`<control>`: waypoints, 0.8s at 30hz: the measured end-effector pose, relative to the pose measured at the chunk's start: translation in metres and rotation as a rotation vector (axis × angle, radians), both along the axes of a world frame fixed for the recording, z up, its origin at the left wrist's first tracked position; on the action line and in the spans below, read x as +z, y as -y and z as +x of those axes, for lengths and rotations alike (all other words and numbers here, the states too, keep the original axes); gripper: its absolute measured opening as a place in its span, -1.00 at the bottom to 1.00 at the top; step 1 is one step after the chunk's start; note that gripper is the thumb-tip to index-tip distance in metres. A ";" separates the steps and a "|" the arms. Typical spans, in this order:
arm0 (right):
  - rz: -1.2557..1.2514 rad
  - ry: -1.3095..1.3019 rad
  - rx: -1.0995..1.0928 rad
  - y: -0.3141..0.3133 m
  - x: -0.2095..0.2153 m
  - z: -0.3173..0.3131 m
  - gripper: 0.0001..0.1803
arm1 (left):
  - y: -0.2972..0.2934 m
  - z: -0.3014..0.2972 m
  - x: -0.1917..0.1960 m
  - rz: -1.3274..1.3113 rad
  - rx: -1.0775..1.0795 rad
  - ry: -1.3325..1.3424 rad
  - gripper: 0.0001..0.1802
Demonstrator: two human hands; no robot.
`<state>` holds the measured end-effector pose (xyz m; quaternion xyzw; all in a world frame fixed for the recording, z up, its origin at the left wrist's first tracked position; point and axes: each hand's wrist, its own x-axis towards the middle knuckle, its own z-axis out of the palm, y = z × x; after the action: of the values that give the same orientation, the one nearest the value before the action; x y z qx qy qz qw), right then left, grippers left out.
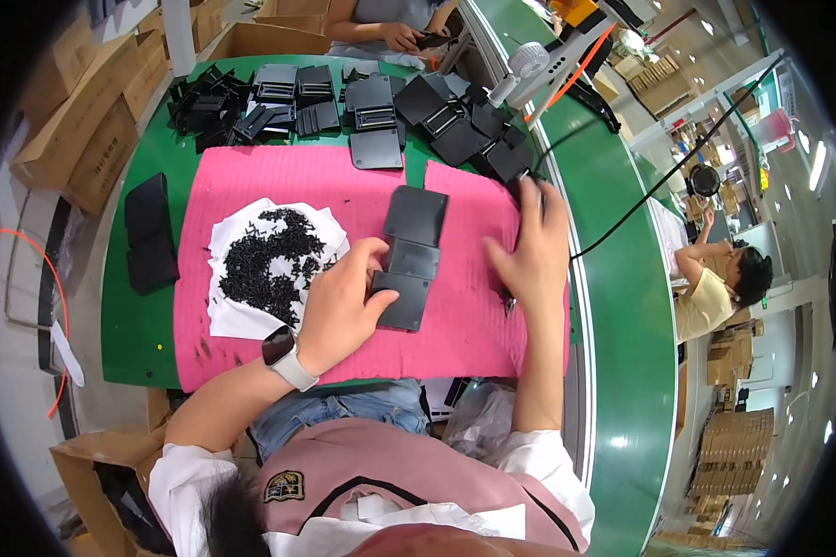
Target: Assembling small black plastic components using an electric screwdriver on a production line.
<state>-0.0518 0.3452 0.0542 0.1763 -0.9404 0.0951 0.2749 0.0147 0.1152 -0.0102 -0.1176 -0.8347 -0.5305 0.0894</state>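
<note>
Left hand [344, 302] pinches the black panel [409, 255] on the pink mat [474, 325]; right hand [532, 251] rests spread, flat on the mat.

mat [474, 325] on tabletop [139, 325], frame centre | screw pile [274, 255] on sheet [241, 316], centre-left of mat | hinged panel [411, 251] right of screws | loose panels [372, 107] behind mat, upper frame

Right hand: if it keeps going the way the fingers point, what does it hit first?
The right hand lies flat on the pink mat, fingers pointing away from the person. Straight on, it would likely first meet the pile of black plastic plates at the mat's far edge; depth is unclear.
</note>
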 end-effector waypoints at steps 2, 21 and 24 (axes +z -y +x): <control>0.157 0.058 0.358 0.033 0.027 0.007 -0.04 | 0.004 0.003 0.001 0.162 -0.018 -0.070 -0.51; -0.682 1.045 0.654 0.104 0.024 0.038 -0.74 | 0.049 0.019 0.028 0.846 -0.034 0.107 -0.70; -0.959 1.109 0.838 0.101 0.005 0.034 -0.74 | 0.065 0.037 0.044 0.908 0.143 0.128 -0.75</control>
<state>-0.0173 0.2440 0.0590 0.3025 -0.6537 0.6509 -0.2396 0.0518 0.0497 0.0335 0.0244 -0.5279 -0.8409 0.1164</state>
